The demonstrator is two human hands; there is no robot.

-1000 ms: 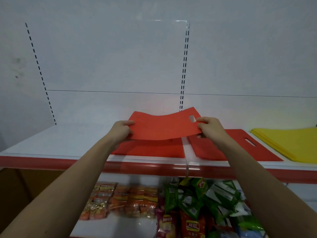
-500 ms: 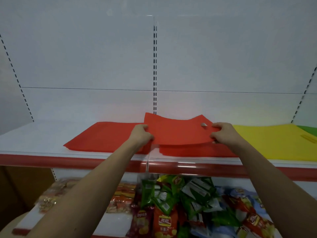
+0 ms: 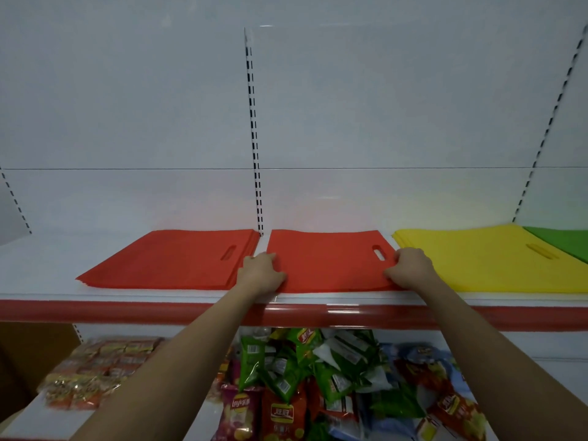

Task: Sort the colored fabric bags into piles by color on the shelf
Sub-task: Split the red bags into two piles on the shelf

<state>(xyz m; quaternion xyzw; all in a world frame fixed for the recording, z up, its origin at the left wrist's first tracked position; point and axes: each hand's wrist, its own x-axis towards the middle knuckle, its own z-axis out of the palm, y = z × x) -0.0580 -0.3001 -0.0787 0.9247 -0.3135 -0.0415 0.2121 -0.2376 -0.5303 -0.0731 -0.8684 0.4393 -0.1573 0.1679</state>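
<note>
The left hand [image 3: 261, 272] is curled at the left front edge of a red fabric bag [image 3: 327, 259], fingers bent over the bag's edge and pressing on it. The right hand [image 3: 410, 269] does the same at the bag's right front edge, just below the bag's cut-out handle slot [image 3: 379, 252]. Both hands grip the same bag, which lies flat on the shelf [image 3: 38, 265] as the top layer of a red pile, its front edge near the shelf's red front strip [image 3: 95, 310].

Just to the left, separated by a narrow gap of white shelf, lies a second red pile [image 3: 171, 261], several layers thick at its edges, with its own handle slot showing. Touching the right side of the held bag's pile is a yellow pile [image 3: 483, 259], and a green bag [image 3: 563, 240] overlaps the yellow pile's far right corner at the picture's edge.

Behind the piles rises the white back panel [image 3: 127, 106], with slotted upright rails [image 3: 254, 138] running up it.

On the lower shelf beneath, a heap of snack packets sits: green chip bags [image 3: 286, 361], red and purple ones below them, and a cluster of orange-and-gold packets [image 3: 95, 367] to the left.
</note>
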